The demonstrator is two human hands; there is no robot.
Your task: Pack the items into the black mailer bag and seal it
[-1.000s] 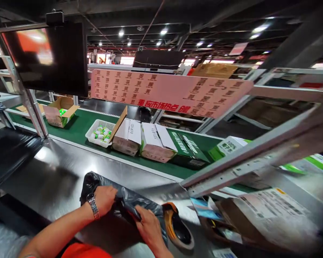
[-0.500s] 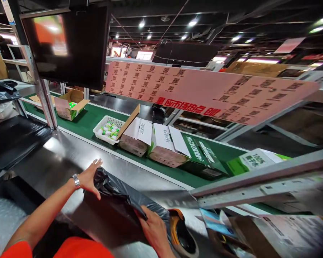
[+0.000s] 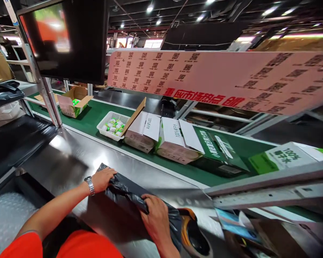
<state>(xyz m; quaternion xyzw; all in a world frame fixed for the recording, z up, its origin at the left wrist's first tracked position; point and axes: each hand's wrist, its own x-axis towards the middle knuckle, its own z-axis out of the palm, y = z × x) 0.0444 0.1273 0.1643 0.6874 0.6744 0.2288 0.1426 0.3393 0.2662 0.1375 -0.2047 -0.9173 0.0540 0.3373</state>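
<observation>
A package in a black plastic bag (image 3: 126,193) lies on the steel tabletop (image 3: 78,150) in front of me, its plastic creased along the top. My left hand (image 3: 103,180), with a metal watch at the wrist, is closed over the bag's far left corner. At the right part of the same bag, my right hand (image 3: 157,218) pinches the folded plastic edge between thumb and fingers. Just right of that hand sits an orange and black tape dispenser (image 3: 190,224). The underside of the bag is hidden.
A green conveyor belt (image 3: 94,111) runs behind the tabletop. It carries a white basket (image 3: 103,133) of small green-and-white bottles and several cartons (image 3: 177,143). A metal beam (image 3: 266,186) crosses at right. Bubble wrap (image 3: 9,225) is at lower left; a monitor (image 3: 83,43) hangs above.
My left hand has gone from spread fingers beside the bag to closing on its corner. My right hand keeps its hold on the plastic edge. The view has shifted slightly.
</observation>
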